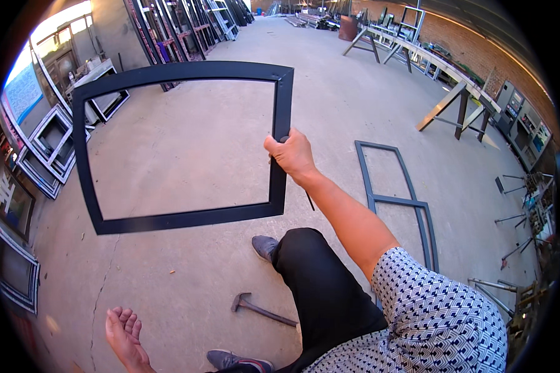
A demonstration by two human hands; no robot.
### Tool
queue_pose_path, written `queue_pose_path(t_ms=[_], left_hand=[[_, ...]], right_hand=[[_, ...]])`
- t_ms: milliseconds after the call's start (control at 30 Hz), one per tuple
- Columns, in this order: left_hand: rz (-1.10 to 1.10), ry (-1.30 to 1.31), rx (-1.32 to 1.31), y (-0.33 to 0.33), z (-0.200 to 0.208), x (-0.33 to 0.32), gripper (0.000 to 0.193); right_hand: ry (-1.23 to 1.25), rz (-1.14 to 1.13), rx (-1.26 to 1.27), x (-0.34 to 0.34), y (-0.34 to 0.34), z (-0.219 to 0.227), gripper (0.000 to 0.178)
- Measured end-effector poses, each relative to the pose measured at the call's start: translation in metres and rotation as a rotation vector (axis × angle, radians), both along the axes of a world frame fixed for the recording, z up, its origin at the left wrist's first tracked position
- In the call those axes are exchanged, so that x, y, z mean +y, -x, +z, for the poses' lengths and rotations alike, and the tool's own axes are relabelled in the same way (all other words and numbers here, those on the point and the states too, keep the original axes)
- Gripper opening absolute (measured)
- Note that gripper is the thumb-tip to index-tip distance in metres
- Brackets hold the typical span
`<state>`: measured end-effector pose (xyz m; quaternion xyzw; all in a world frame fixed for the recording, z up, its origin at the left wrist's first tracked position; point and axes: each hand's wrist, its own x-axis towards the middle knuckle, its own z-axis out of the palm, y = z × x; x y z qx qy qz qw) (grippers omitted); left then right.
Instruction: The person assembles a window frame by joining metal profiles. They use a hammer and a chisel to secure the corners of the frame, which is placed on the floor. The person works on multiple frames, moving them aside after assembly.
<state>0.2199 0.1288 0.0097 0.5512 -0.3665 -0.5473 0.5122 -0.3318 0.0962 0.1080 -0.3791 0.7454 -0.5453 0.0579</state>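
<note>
Concrete floor (190,273) spans the head view, pale grey, with a thin crack running along its lower left part.

Right hand (292,155): closed around the right bar of a dark metal frame (190,219). A short dark object shows at this grip; its kind cannot be told. Left hand (124,332): fingers loosely curled, lower left, well apart from the frame.

Frame position: raised in front of the person, slightly tilted. Its top edge is arched, its lower edge nearly straight; floor shows through the opening. Its lower right corner appears just beyond the bent knee (305,255). Bare floor extends beyond the top edge and below the lower left corner.

Floor items: a hammer (261,309) lies beside the person's leg; a second, divided frame (398,201) lies flat to the right.

Surroundings: light-edged frames (36,280) line the left side; a long beam (417,48) rests on trestles (462,115) at upper right, before a brick wall (460,37).
</note>
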Motion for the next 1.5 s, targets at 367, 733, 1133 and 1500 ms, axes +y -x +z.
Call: queue_pose_path(t_ms=[367, 733, 1133, 1500], left_hand=[[-0.149, -0.012, -0.217, 0.007, 0.016, 0.01, 0.061], [-0.244, -0.12, -0.301, 0.032, 0.005, 0.005, 0.061], [-0.346, -0.269, -0.423, 0.054, -0.005, 0.007, 0.061], [-0.42, -0.326, -0.492, 0.044, -0.028, 0.005, 0.06]], right_hand=[[-0.204, -0.61, -0.299, 0.167, 0.147, -0.113, 0.037], [-0.069, -1.195, -0.714, 0.386, 0.182, -0.247, 0.027], [0.02, -1.506, -0.911, 0.478, 0.162, -0.276, 0.047], [0.019, -1.612, -1.033, 0.486, 0.165, -0.284, 0.035]])
